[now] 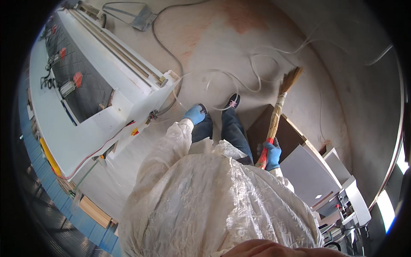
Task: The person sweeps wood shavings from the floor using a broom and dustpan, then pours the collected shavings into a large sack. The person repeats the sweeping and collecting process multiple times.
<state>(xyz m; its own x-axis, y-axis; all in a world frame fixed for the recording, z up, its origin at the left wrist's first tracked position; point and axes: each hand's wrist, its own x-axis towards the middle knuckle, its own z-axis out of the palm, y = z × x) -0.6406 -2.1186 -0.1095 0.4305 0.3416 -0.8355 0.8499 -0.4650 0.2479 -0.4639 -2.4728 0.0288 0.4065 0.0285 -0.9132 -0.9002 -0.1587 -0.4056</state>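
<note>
My right hand (272, 155), in a blue glove with dark fingertips, is closed around the lower, red-wrapped end of a broom (275, 116). The handle slants up and away from me, and its straw bristles (292, 79) fan out at the far end. My left hand (195, 115), also blue-gloved, hangs over my left leg near the shoe. Its back faces up and its fingers are mostly hidden. A clear hose (179, 101) passes close to that hand; whether the two touch cannot be told.
A long white machine (128, 73) with a dark quilted panel stands on my left. On my right are a board-sided box (308, 173) and metal equipment (349, 205). Hose loops (257, 81) and a dark cable (165, 47) lie on the floor. Farther off rests a metal dustpan (143, 18).
</note>
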